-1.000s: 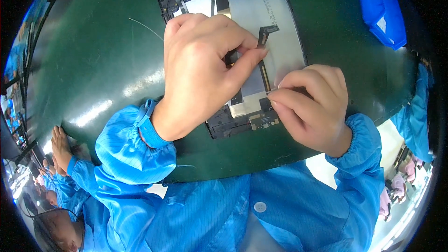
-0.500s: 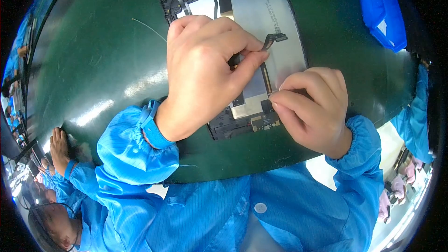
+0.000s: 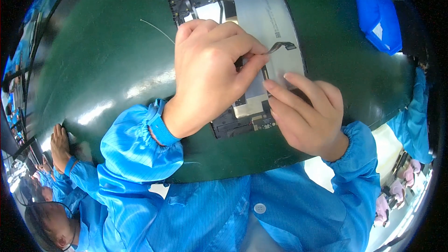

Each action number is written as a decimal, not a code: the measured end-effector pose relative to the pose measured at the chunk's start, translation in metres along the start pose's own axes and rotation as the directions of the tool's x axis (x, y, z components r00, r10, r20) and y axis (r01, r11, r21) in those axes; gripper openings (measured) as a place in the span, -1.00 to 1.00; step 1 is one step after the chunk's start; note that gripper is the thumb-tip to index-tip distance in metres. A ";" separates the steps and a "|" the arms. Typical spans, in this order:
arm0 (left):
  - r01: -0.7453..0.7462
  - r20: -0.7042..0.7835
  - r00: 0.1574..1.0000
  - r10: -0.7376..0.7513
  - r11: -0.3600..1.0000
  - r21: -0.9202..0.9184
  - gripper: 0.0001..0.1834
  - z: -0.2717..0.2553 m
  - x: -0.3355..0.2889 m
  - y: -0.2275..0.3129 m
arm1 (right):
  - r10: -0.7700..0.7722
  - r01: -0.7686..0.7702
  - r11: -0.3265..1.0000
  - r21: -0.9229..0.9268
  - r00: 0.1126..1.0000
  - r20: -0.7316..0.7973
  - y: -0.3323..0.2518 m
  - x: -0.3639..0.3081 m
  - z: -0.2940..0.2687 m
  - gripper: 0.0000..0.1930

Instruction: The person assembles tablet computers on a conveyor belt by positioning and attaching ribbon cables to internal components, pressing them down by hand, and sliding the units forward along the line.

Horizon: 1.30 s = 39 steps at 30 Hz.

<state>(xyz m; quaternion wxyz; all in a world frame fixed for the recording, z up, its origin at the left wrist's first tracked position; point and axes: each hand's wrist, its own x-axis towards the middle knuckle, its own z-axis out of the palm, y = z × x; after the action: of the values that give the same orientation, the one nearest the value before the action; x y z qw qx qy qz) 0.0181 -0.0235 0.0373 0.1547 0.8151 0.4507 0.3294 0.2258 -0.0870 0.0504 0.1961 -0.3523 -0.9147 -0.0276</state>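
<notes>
A: Where is the opened tablet (image 3: 267,14)?

B: It lies on the green surface (image 3: 102,60), in front of the person. The top of the view cuts off its far edge.

A: And the hands?

B: The left hand (image 3: 210,63) pinches a dark flat cable (image 3: 283,45) between thumb and forefinger, above the tablet. The right hand (image 3: 308,114) is released, with fingers parted, at the tablet's lower right part; if a fingertip touches it, I cannot tell.

A: What is hidden?

B: The left hand covers the tablet's left middle, and the cable's other end is hard to follow.

A: How is the room?

B: The surface stretches wide at left, where a thin pale wire (image 3: 157,30) lies. At right, a broad strip separates tablet and blue bin (image 3: 379,16). Toward the person, the strip is narrower.
</notes>
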 end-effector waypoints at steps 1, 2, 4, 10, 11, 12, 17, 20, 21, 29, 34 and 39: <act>0.022 0.006 1.000 -0.021 1.000 -0.015 -0.86 0.000 0.000 0.001 | -0.018 0.018 0.999 -0.044 1.000 0.009 -0.002 -0.001 -0.002 -0.81; 0.043 0.011 0.999 -0.043 0.999 -0.030 -0.86 0.000 0.000 0.001 | -0.029 0.029 0.998 -0.047 1.000 0.006 -0.007 -0.002 -0.003 -0.81; 0.038 0.034 0.999 -0.037 0.999 -0.021 -0.83 0.000 0.000 0.001 | 0.040 -0.039 0.998 -0.059 0.999 0.025 -0.014 -0.001 -0.006 -0.71; 0.045 -0.307 0.948 -0.077 0.993 -0.112 -0.44 0.002 -0.005 -0.004 | 0.059 -0.072 0.996 0.057 0.978 0.201 -0.006 0.012 -0.012 -0.47; 0.059 -0.288 0.953 -0.091 0.991 -0.118 -0.37 0.001 -0.011 -0.005 | 0.051 -0.069 0.994 0.082 0.978 0.202 -0.011 0.005 -0.016 -0.46; 0.052 -0.301 0.950 -0.084 0.992 -0.113 -0.37 0.002 -0.013 -0.005 | 0.042 -0.058 0.996 0.074 0.980 0.195 -0.014 0.003 -0.019 -0.46; 0.154 -0.348 0.895 -0.279 0.926 -0.345 -0.28 0.006 -0.033 0.005 | 0.147 -0.166 0.982 0.088 0.971 0.186 -0.001 0.029 -0.018 -0.49; 0.235 -0.232 0.880 -0.414 0.804 -0.546 -0.25 0.009 -0.054 0.006 | 0.225 -0.268 0.940 0.209 0.952 0.206 0.021 0.034 -0.008 -0.48; 0.223 -0.240 0.877 -0.417 0.795 -0.564 -0.26 0.010 -0.059 0.008 | 0.303 -0.319 0.932 0.173 0.946 0.112 0.030 0.033 -0.002 -0.45; 0.195 -0.268 0.874 -0.405 0.797 -0.571 -0.27 0.009 -0.057 0.015 | 0.560 -0.508 0.443 0.738 0.800 0.215 0.036 0.044 0.022 -0.43; -0.352 -0.620 0.772 0.141 0.907 -0.232 -0.53 -0.001 -0.063 0.018 | 0.549 -0.415 -0.101 0.904 0.735 0.398 0.040 0.110 0.023 -0.43; -0.748 -0.549 0.593 0.589 0.656 -0.103 -0.60 0.007 -0.072 0.014 | 0.555 -0.425 -0.139 0.894 0.714 0.426 0.024 0.247 0.083 -0.43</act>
<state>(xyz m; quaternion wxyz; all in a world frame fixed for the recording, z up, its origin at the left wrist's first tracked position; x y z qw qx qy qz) 0.0046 -0.0913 0.0113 0.0349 0.7819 0.0682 0.6186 0.0468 0.1034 0.0654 0.4146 -0.4433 -0.4747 0.6374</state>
